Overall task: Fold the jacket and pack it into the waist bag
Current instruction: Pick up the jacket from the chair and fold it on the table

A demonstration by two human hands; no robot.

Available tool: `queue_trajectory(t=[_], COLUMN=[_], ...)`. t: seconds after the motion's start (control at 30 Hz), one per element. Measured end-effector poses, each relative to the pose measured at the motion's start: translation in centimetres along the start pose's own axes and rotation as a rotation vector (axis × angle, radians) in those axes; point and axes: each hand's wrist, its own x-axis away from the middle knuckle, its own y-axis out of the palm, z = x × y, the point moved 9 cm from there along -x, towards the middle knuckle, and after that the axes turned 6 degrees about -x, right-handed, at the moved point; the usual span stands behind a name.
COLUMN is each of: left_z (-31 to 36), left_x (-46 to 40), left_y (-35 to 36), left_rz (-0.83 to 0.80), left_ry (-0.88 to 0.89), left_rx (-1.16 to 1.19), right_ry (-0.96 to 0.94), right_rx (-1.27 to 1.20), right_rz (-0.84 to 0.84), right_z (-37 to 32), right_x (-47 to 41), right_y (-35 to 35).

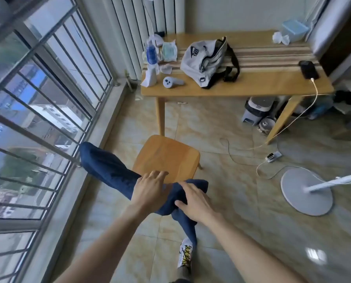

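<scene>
both hands [150, 187] [195, 203] grip bunched jacket [109, 170] above stool [166, 156].

Wooden table [242, 86] stood at far wall. Grey waist bag [205, 60] lay near its middle, on the front edge of a striped cloth [272, 56]. Left of bag: grey handheld controller [172, 82], blue bottle [151, 54], wrapped packets [169, 50]. Right of bag: dark phone [308, 69] at table's end, cable attached. Behind and right of bag: blue box [295, 29], crumpled tissue [280, 37]. Nearer than bag, a wooden stool [166, 156] on tiled floor [242, 201].
</scene>
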Motion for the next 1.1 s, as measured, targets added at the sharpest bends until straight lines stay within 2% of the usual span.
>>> queue_trajectory(t=[0.23, 0.3, 0.4, 0.5, 0.67, 0.73, 0.87, 0.93, 1.0, 1.1], left_z=[-0.4, -0.1, 1.2, 4.1, 11.0, 13.8, 18.7, 20.9, 23.5, 28.5], left_x=[-2.6, -3.3, -4.5, -5.3, -5.0, -4.7, -7.7, -9.6, -10.7, -11.2], left_y=[2.0, 1.5, -1.0, -5.7, -17.0, -20.3, -23.4, -25.5, -28.5, -33.5], left_rz=[-0.079, -0.079, -0.046, 0.068, 0.464, 0.581, 0.572, 0.545, 0.567, 0.612], left_ry=[0.038, 0.055, 0.109, 0.186, 0.286, 0.248, 0.176, 0.107, 0.09, 0.148], left_rx=[0.046, 0.05, 0.08, 0.168, 0.219, 0.202, 0.117, 0.215, 0.365, 0.601], right_ry=[0.078, 0.048, 0.005, -0.022, -0.136, -0.202, -0.395, -0.537, -0.645, -0.622], right_rx=[0.065, 0.1, 0.016, -0.161, -0.545, -0.669, -0.791, -0.725, -0.545, -0.01], right_rz=[-0.041, -0.02, 0.08, 0.173, 0.393, 0.487, 0.648, 0.669, 0.626, 0.584], right_z=[0.2, -0.2, -1.5, -3.5, -6.3, -6.9, -7.5, -7.1, -6.3, -3.6], right_x=[-3.6, -3.9, -3.6, -2.7, -0.8, 0.6, 3.6, 6.1, 8.8, 11.4], right_y=[0.4, -1.4, -6.9, -13.7, -26.3, -31.3, -40.6, -45.1, -48.0, -49.3])
